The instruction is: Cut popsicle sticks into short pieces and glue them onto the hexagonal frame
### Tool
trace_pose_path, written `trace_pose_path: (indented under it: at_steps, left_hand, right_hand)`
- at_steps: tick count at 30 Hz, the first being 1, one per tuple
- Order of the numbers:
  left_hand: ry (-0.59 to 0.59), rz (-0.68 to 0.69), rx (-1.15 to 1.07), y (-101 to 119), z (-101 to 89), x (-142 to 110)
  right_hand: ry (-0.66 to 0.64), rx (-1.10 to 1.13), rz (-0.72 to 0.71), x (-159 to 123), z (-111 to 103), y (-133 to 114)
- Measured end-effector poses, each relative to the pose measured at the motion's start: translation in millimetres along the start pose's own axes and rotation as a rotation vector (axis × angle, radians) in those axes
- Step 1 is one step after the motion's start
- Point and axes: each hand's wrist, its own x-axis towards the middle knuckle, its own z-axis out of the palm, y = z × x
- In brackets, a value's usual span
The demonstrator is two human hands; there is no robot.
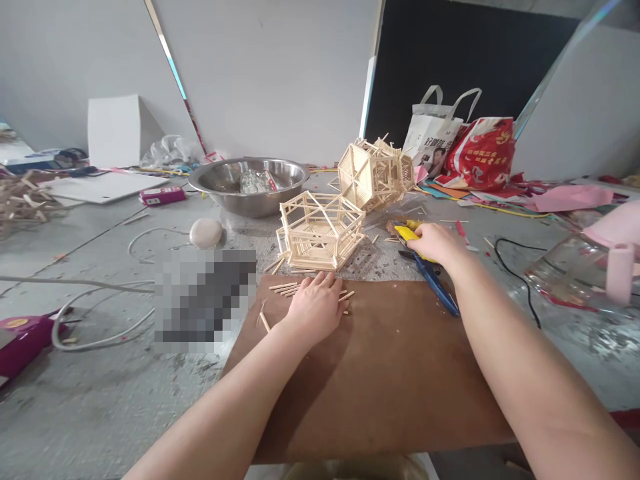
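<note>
My left hand lies palm down on the brown mat, fingers stretched out over several short wooden sticks. Just beyond it stands an open hexagonal frame built of thin sticks. My right hand is at the mat's far right edge, fingers closed on a yellow object whose kind I cannot make out. Under that hand lie blue-handled pliers, their jaws pointing away to the left. Behind the frame, a larger stick-built lantern-like model leans on its side.
A steel basin stands behind the frame. To the left are a white round object, a grey cable and a purple packet. A clear jug is at right, beyond a black cord. Bags stand at the back.
</note>
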Motion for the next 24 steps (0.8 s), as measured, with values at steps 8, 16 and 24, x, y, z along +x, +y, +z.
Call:
trace_pose_path:
  at_steps: [8,16,24]
  left_hand:
    - [-0.050,0.054,-0.039,3,2.1,-1]
    - [-0.196,0.049,-0.085,13,10.6,-7]
    - [-0.113,0.104,-0.101,7,1.5,-4]
  right_hand:
    - [-0.100,-0.012,-0.175,-8,12,-22]
    - [-0.151,-0.023,-0.242,-11,28,-38]
    - [-0.017,0.104,-0.271,-15,23,-38]
